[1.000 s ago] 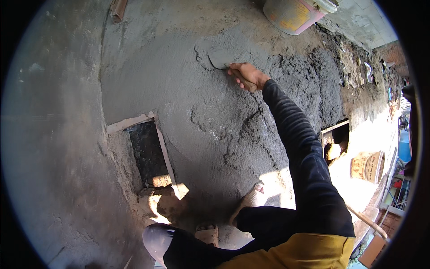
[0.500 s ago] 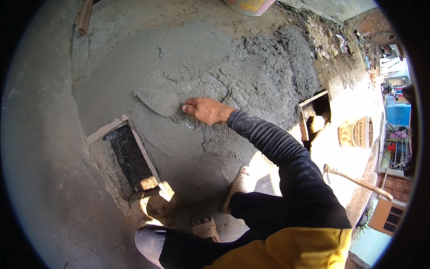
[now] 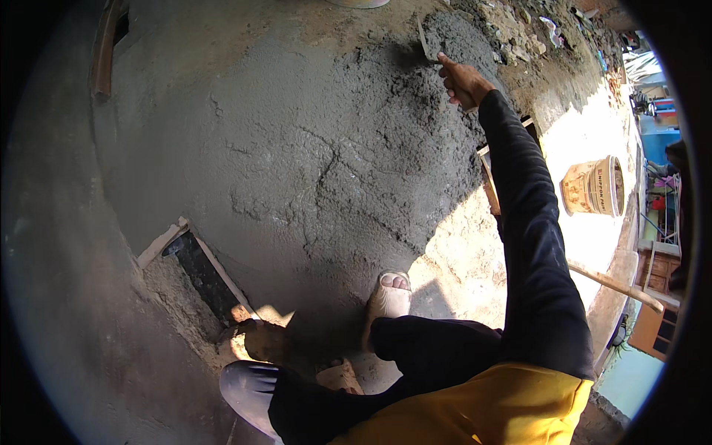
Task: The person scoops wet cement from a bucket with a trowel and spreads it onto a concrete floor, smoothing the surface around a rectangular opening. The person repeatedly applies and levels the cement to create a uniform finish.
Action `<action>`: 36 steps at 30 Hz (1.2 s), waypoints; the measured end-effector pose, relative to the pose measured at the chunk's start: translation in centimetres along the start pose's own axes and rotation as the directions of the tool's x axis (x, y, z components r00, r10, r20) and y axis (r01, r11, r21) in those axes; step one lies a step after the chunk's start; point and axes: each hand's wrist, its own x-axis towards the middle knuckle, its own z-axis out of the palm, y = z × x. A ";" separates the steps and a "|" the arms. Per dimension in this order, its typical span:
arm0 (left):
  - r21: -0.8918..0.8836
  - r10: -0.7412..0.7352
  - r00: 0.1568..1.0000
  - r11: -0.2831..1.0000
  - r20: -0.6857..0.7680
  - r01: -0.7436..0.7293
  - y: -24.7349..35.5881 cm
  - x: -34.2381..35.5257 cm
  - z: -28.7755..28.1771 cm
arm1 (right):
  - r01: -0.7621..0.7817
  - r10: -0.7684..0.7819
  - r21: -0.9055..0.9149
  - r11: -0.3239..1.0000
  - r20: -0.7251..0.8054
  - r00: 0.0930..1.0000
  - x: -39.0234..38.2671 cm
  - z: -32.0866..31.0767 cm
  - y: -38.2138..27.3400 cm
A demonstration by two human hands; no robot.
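Observation:
My right hand [image 3: 463, 84] is closed around the handle of a trowel [image 3: 425, 43] at the far side, with the arm stretched out. The blade stands nearly on edge beside a dark, lumpy heap of wet mortar [image 3: 463, 43]. From there a layer of grey mortar [image 3: 274, 159] spreads over the ground, rough and cracked toward the middle and smoother on the left. My left hand does not show.
A framed rectangular pit [image 3: 204, 271] opens at the near left. Another framed opening [image 3: 487, 172] lies partly behind my right arm. A pale bucket [image 3: 593, 185] and a wooden handle [image 3: 619, 285] are on the right. Rubble [image 3: 519, 41] lies beyond the heap.
My right hand has carried the trowel away from the middle of the mortar, up and to the right to the heap. The blade has turned from lying flat to nearly on edge.

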 end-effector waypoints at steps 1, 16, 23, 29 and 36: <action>0.052 0.009 1.000 0.999 -0.001 -0.009 0.2 0.0 -0.1 | 0.055 -0.037 -0.153 0.987 0.117 0.992 -1.4 0.3 -0.1; 0.148 0.034 0.999 0.989 -0.012 -0.032 1.4 -0.1 -0.1 | 0.342 -0.163 -0.509 0.790 0.364 0.917 -7.8 5.2 11.3; 0.009 0.059 0.998 0.998 -0.004 -0.058 0.8 0.2 -0.5 | 0.369 -0.327 -0.405 0.837 0.171 0.929 -2.6 -1.8 4.9; -0.053 0.052 0.998 0.997 -0.043 -0.054 0.9 0.3 -0.5 | 0.412 -0.516 -0.705 0.577 0.076 0.853 -11.3 -2.3 11.9; -0.161 0.133 0.991 0.978 -0.011 -0.133 0.7 1.1 0.8 | 0.235 -0.266 -0.389 0.891 -0.027 0.964 -25.1 -2.6 13.8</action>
